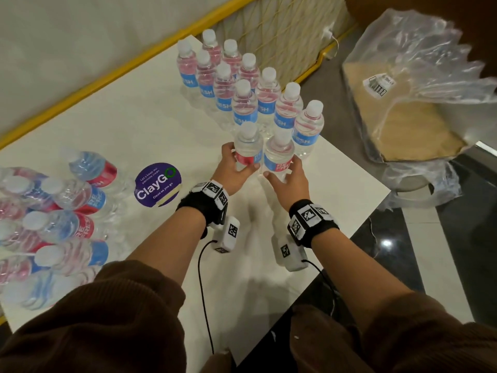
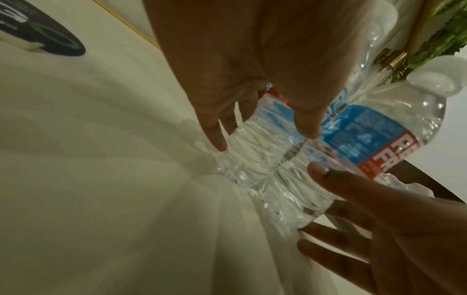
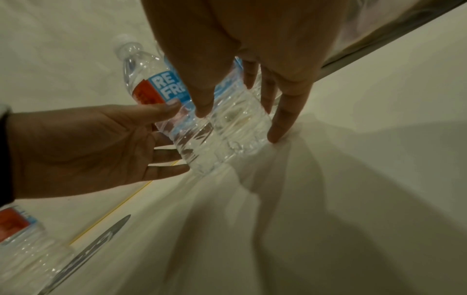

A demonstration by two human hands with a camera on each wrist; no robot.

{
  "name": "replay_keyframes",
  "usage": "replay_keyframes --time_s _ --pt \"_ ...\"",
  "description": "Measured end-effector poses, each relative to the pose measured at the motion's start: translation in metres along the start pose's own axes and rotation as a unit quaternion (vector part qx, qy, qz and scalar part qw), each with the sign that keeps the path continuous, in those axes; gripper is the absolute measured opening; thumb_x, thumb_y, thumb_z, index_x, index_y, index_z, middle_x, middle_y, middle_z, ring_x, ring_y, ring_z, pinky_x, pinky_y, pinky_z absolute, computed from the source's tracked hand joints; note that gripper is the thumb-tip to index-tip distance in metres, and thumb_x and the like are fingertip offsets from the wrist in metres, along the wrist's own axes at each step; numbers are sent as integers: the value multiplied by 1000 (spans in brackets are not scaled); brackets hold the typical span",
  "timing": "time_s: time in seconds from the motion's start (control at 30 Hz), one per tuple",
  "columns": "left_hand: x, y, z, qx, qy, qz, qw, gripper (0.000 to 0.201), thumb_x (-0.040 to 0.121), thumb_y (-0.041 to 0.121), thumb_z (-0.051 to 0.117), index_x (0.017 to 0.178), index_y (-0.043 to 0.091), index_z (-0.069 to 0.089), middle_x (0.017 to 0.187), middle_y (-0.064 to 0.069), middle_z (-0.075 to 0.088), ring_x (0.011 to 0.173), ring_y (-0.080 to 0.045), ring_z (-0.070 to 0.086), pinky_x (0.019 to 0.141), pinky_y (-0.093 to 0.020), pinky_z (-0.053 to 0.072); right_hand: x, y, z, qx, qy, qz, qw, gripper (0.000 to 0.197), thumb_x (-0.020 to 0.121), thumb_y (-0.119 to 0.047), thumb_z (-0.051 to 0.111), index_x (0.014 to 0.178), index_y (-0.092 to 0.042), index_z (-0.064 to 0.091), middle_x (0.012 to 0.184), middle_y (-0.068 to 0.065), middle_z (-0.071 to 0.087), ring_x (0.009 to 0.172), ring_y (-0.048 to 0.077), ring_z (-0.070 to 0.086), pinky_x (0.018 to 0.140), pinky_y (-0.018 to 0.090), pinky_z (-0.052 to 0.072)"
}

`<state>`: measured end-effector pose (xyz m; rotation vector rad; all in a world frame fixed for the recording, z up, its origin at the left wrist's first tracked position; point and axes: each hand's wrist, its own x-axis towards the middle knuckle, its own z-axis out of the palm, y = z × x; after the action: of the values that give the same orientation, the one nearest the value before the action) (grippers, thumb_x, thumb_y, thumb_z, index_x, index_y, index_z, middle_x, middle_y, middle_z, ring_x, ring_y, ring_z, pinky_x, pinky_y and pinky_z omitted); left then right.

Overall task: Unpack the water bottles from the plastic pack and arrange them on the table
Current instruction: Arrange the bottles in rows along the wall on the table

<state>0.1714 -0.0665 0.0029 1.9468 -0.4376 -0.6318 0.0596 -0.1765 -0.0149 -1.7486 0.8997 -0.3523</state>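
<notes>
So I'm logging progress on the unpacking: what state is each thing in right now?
Left hand: grips an upright bottle.
Right hand: grips the neighbouring upright bottle.
Standing bottles: upright, capped, in rows.
Loose bottles: lying on their sides.
Plastic pack: opened, off the table.

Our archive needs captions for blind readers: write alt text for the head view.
Left hand and right hand each grip an upright water bottle beside ten standing bottles on a white table; more bottles lie at left.
</notes>
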Motion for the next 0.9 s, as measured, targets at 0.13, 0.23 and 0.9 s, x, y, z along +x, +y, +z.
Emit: replay_keyframes --time_s 0.13,0.23,0.9 --pt "-2 -1 5 35 67 -1 997 80 65 38 83 125 13 37 121 -3 57 106 -18 56 90 -30 46 -1 0 4 10 8 -13 1000 60 80 -30 71 132 -19 42 130 1 54 117 16 53 95 26 41" --pt "-4 -10 14 99 102 7 990 79 62 43 83 122 9 44 112 -4 51 112 -26 51 96 -40 46 1 2 4 7 9 -9 1000 61 79 -32 72 131 -20 43 128 2 54 117 17 53 98 30 44" --pt "-14 -13 39 48 119 -29 991 73 73 2 68 131 4 25 127 -14 46 116 -28 52 96 -31 44 0 -4 -1 3 22 28 999 60 79 -29 72 129 -18 42 129 4 53 115 21 53 94 27 42"
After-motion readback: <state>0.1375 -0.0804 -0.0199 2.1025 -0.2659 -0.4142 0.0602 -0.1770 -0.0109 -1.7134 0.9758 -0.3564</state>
